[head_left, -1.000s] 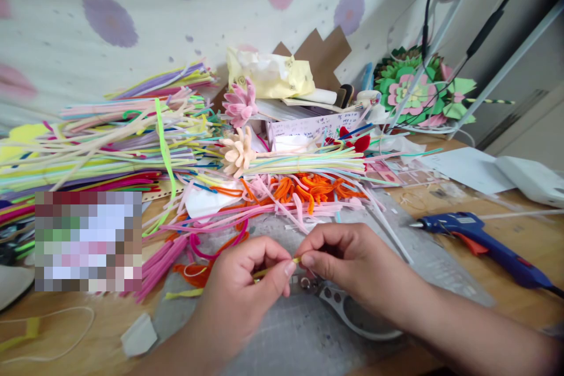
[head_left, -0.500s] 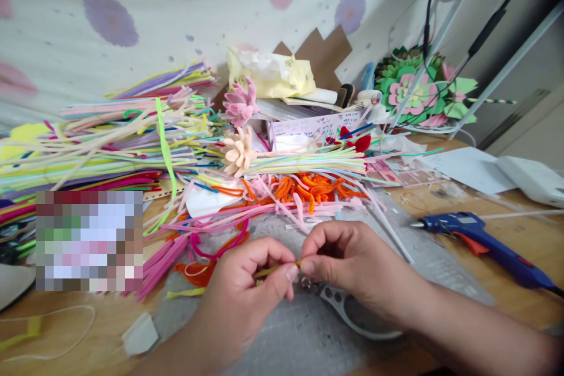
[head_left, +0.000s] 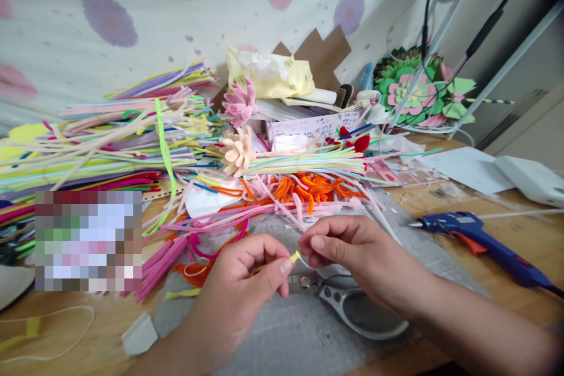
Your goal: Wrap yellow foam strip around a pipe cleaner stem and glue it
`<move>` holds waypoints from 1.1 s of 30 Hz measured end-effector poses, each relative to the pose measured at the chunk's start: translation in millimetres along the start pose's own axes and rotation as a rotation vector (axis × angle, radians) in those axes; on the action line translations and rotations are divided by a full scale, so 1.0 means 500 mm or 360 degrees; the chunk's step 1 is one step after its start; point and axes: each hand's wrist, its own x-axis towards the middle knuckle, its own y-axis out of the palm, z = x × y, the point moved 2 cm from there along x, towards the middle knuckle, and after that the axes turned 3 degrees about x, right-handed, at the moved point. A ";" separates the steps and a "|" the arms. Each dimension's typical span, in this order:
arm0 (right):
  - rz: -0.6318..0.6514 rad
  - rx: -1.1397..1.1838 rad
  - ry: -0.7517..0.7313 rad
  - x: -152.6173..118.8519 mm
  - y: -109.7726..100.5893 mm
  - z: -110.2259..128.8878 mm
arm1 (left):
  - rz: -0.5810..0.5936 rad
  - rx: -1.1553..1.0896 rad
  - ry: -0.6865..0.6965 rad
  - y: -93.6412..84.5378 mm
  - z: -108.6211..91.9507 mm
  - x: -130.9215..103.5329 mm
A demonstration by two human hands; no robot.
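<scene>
Between thumb and forefinger, my left hand [head_left: 253, 279] pinches a small yellow piece [head_left: 295, 257], whose tip pokes out toward the right. My right hand [head_left: 348, 247] is closed just to the right of it, thumb against the fingers, and a thin white strand [head_left: 304, 262] runs from the yellow tip toward its fingers. Silver-handled scissors [head_left: 339, 299] lie below both hands on the grey mat [head_left: 282, 329], partly covered by my right hand. A yellow strip [head_left: 183, 294] rests on the mat left of my left hand.
A blue glue gun [head_left: 480, 238] lies at the right. Bundles of coloured pipe cleaners [head_left: 101, 147] fill the back left. Orange pieces [head_left: 317, 188], a peach flower [head_left: 238, 153] and a pink flower [head_left: 240, 101] are behind the hands. White paper [head_left: 471, 167] lies back right.
My right hand has come off the yellow piece and moved slightly up and right. The yellow tip and white strand now show, and more of the scissors is visible.
</scene>
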 end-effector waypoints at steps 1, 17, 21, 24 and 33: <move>-0.0006 -0.0046 -0.0002 0.000 0.002 0.002 | -0.0002 0.0006 -0.0002 0.000 -0.001 0.000; -0.0051 -0.0289 -0.0102 0.006 0.006 0.003 | -0.0032 0.0031 -0.0009 -0.002 -0.004 0.004; -0.0196 -0.0185 -0.0119 0.002 -0.035 0.014 | -0.0071 -0.0124 -0.0051 -0.004 -0.003 0.006; -0.0197 -0.0235 -0.0134 -0.014 -0.071 0.028 | -0.0102 -0.0217 -0.0084 -0.006 -0.002 0.006; -0.0151 -0.0497 -0.0235 -0.075 -0.132 0.049 | -0.0125 -0.0318 -0.0093 -0.005 -0.004 0.011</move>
